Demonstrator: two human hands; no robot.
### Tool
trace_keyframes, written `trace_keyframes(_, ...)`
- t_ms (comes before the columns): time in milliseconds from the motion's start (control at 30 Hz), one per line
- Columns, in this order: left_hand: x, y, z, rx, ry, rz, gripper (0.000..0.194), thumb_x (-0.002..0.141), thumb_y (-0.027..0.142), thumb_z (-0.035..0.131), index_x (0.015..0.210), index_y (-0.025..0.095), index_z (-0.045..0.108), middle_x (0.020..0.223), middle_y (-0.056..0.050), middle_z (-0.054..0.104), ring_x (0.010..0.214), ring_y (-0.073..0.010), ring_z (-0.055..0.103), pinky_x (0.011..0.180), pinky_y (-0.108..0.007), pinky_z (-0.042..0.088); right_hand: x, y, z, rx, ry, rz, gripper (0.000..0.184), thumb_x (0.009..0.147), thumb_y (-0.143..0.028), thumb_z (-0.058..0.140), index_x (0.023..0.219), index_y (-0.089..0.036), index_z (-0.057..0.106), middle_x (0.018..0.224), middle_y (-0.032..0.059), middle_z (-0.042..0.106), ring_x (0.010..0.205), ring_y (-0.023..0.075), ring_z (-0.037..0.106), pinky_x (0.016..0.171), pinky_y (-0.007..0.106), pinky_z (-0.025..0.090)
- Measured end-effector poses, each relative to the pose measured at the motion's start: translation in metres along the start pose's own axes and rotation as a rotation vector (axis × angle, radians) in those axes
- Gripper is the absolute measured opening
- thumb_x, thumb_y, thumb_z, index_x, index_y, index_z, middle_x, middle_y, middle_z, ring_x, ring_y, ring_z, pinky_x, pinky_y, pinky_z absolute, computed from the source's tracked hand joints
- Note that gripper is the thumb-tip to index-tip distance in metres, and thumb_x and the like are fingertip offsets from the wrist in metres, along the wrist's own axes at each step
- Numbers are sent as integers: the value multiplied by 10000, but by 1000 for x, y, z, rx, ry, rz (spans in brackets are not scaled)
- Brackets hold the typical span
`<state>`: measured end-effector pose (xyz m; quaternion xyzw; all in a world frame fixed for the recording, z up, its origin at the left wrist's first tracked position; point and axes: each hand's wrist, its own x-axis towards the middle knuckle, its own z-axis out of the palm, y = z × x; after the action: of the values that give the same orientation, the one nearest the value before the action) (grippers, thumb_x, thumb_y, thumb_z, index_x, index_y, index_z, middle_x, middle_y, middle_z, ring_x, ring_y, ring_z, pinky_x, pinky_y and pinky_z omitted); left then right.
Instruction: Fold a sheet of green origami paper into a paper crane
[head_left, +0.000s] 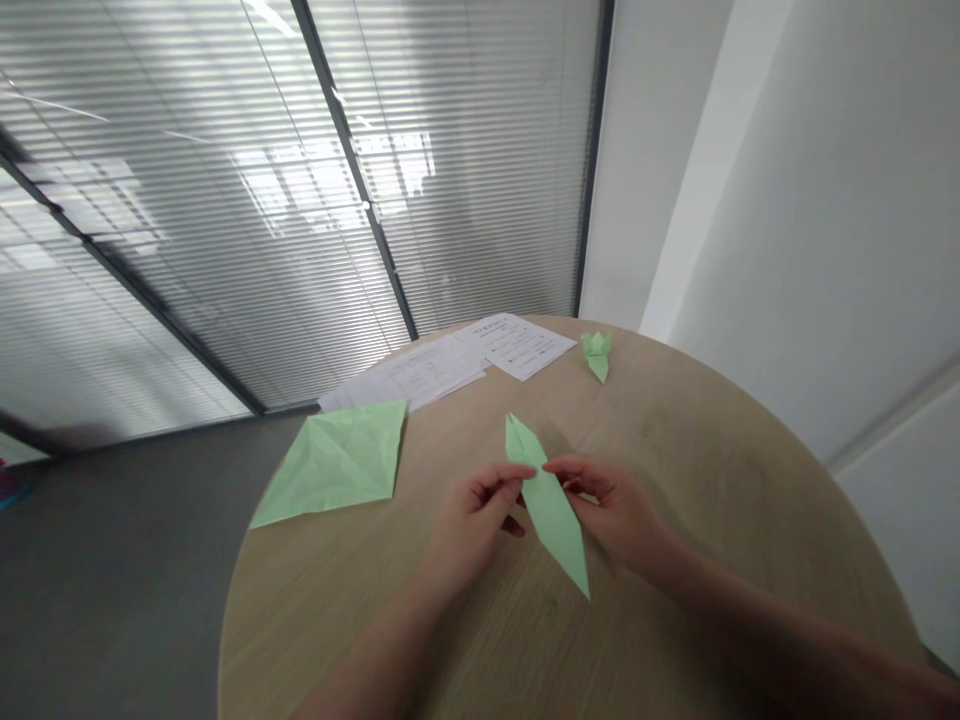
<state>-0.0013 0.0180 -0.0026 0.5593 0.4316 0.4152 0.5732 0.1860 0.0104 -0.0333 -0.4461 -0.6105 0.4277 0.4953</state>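
Observation:
A long, narrow piece of folded green origami paper (553, 517) is held between my two hands above the table. Its far end shows a slit between two points, and its near end tapers to a single sharp tip. My left hand (484, 505) pinches the left edge near the middle, thumb and index finger closed on it. On the opposite edge, my right hand (609, 500) pinches the paper at about the same height. The undersides of the paper and some fingertips are hidden.
The round wooden table (675, 450) carries a creased green paper sheet (341, 455) at the left. Printed white sheets (517, 345) lie along the back, beside a small folded green origami figure (598, 353). Window blinds (480, 200) and a white wall (840, 200) stand behind.

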Motion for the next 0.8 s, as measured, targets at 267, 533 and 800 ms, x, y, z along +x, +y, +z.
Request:
trace_keyframes(267, 1, -3, -7, 83, -67, 49, 321, 748, 263, 720, 1049, 152, 729, 878, -58, 709, 743, -163, 655, 677, -275, 534, 1, 3, 0, 24, -67, 70, 245, 792, -345, 642, 971, -195, 714, 897, 51, 722, 758, 161, 686, 690, 278, 553)
trace_keyframes(533, 4, -8, -6, 228, -56, 115, 215, 796, 340, 664, 798, 146, 758, 766, -52, 681, 643, -138, 563, 572, -245, 441, 1, 0, 0, -19, -57, 43, 265, 789, -445, 679, 818, -183, 704, 927, 75, 726, 845, 187, 680, 767, 301, 539)
trace_keyframes(800, 3, -12, -1, 152, -15, 103, 361, 764, 321, 712, 1070, 130, 698, 574, 35, 563, 532, -111, 513, 533, -231, 397, 0, 4, 5, 178, -67, 168, 344, 736, -469, 743, 824, -168, 602, 739, 16, 660, 646, 114, 612, 614, 243, 516)
